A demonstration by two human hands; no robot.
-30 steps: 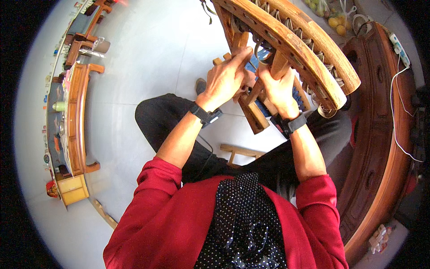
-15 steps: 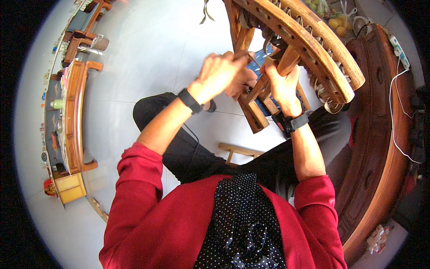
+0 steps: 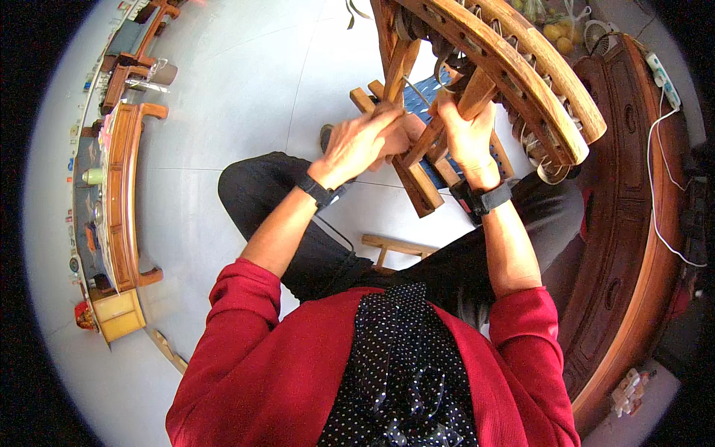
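A wooden folding stool frame (image 3: 521,82) with crossed legs is tilted up before me. Its thick curved rails have rows of holes with dull metallic-looking strips looped through them. My right hand (image 3: 469,138) is closed round a leg of the frame, just below the rails. My left hand (image 3: 361,141) is beside the crossing of the legs, its fingers bent together against the wood. What these fingers hold is hidden. A thin grey rod or strip (image 3: 415,89) sticks out above the left fingertips.
Below the frame is a blue patterned seat (image 3: 426,97) with wooden bars. A small wooden frame (image 3: 398,244) lies on the floor between my legs. A dark wooden cabinet (image 3: 607,246) with a power strip (image 3: 663,80) stands at right, a long wooden table (image 3: 130,194) at left.
My left hand has moved slightly left and down, uncovering more of the crossed legs and the thin rod or strip. My right hand keeps its grip; the stool frame has barely shifted.
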